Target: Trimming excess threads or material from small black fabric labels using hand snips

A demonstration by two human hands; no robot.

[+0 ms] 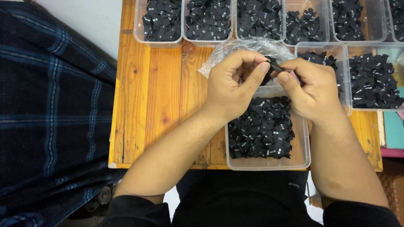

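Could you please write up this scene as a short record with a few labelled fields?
Setting: wooden table seen from above, dark plaid cloth to its left.
Left hand: raised over the table, fingers pinching a small black label.
Right hand: pinching the same label from the other side.
Below the hands: clear plastic tub filled with black fabric labels.
Behind the hands: crumpled clear plastic bag.
Far edge: row of clear tubs, all holding black labels.
Right side: two more tubs of labels.
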